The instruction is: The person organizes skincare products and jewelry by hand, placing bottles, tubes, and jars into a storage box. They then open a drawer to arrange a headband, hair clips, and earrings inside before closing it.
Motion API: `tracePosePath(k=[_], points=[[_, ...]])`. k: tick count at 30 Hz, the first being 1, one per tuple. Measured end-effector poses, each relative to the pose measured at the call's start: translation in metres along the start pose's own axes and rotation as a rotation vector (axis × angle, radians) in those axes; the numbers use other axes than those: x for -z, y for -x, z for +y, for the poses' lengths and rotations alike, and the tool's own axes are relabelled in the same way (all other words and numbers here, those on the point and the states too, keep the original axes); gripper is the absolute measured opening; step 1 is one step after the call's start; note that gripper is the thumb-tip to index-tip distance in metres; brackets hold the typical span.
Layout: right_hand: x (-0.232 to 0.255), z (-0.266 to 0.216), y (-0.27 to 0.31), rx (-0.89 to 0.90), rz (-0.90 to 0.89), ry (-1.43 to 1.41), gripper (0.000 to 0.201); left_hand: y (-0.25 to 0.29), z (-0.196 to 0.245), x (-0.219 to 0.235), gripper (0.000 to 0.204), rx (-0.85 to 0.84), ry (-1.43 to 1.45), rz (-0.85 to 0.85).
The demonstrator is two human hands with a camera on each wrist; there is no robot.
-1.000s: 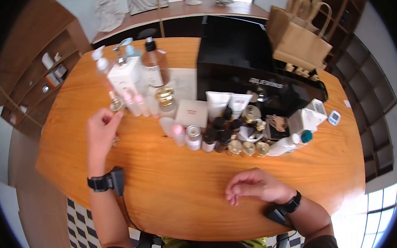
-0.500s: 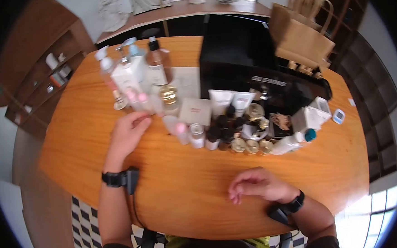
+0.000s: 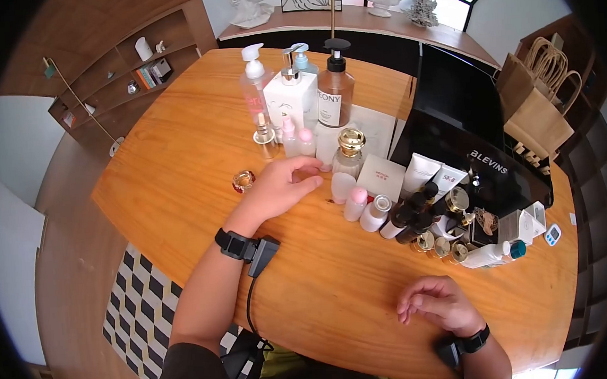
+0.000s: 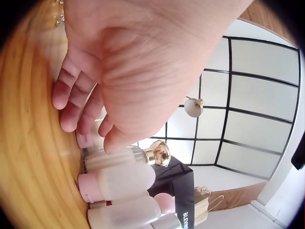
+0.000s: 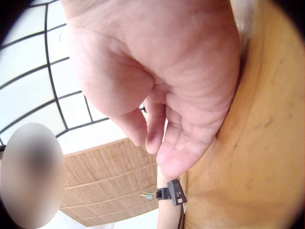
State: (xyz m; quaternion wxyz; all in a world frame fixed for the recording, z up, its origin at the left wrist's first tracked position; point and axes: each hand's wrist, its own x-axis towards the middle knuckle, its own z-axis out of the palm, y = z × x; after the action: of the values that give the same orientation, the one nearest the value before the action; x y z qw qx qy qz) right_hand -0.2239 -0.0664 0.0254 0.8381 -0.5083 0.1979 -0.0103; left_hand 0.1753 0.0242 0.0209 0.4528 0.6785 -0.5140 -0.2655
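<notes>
My left hand (image 3: 282, 187) reaches over the table to the front of the bottle row, its fingers loosely extended and the thumb apart. The fingertips are right at a translucent bottle with a pink cap (image 4: 85, 139), which they partly hide. To the right of that hand stand a glass bottle with a gold cap (image 3: 351, 143) and a frosted bottle with a pink base (image 4: 124, 181). A red and gold ring-shaped ornament (image 3: 244, 181) lies behind the left wrist. My right hand (image 3: 441, 305) rests near the front edge, fingers loosely curled, holding nothing.
Pump bottles (image 3: 335, 83) and a white box-shaped dispenser (image 3: 291, 101) stand at the back left. Small pink-topped bottles (image 3: 306, 142), a cream box (image 3: 381, 178), tubes (image 3: 420, 170) and dark-capped bottles (image 3: 402, 215) fill the middle. A black case (image 3: 482, 158) and paper bags (image 3: 538, 105) stand right.
My left hand has moved right, from beside the dropper bottle to the translucent bottles, uncovering the ring-shaped ornament. The head view has turned left. My right hand stays in its loose pose.
</notes>
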Motion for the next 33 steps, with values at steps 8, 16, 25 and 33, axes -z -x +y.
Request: tracePosePath(k=[8,16,25,33], points=[[0.002,0.001,0.0,0.016,-0.033,-0.033,0.019,-0.001,-0.007,-0.008,0.04,-0.065,-0.094,-0.026],[0.002,0.0,0.0,0.015,-0.024,-0.056,0.018,0.0,-0.007,-0.011,0.043,-0.126,-0.231,0.027],[0.004,0.004,0.002,0.019,-0.021,-0.055,0.019,-0.005,-0.013,0.011,0.021,-0.069,0.027,0.507],[0.001,0.002,0.002,0.011,0.008,-0.041,0.021,0.002,0.013,0.007,0.047,0.088,-0.248,0.636]])
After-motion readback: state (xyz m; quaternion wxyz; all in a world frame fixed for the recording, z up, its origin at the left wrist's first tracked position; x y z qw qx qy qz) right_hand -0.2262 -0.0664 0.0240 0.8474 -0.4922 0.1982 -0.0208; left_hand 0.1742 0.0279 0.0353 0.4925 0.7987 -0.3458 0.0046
